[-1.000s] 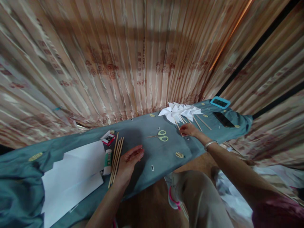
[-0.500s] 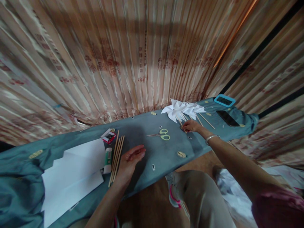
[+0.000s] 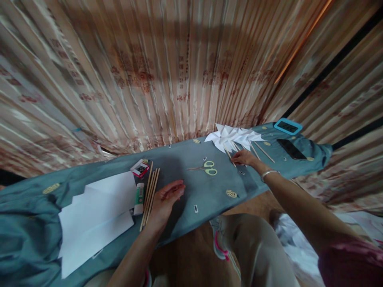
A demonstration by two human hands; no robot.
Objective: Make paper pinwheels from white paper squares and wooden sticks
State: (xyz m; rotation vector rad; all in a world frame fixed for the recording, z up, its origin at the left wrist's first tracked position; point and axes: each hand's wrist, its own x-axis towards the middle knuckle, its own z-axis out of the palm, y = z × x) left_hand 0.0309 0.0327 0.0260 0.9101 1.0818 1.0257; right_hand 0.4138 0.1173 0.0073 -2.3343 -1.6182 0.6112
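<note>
My right hand point(image 3: 243, 158) is at the right part of the cloth-covered table, its fingertips closed at a thin wooden stick of a white paper pinwheel point(image 3: 220, 138). Several such pinwheels lie there overlapping, with their sticks pointing toward me. My left hand point(image 3: 167, 197) hovers over the cloth with loosely bent fingers and holds nothing. Just left of it lie several loose wooden sticks point(image 3: 150, 195), a glue stick point(image 3: 139, 199) and a small red and white box point(image 3: 140, 169). Between my hands rest scissors point(image 3: 209, 168) with pale green handles.
A stack of white paper point(image 3: 98, 219) covers the left part of the table point(image 3: 185, 223). At the right end lie a dark phone point(image 3: 291, 149) and a blue-framed device point(image 3: 287, 126). A patterned curtain point(image 3: 179, 71) hangs behind. White crumpled material point(image 3: 296, 235) is on the floor at right.
The view has shifted slightly, so the things on the table appear a little further right. My right hand stays at the pinwheel stick and my left hand remains empty over the cloth.
</note>
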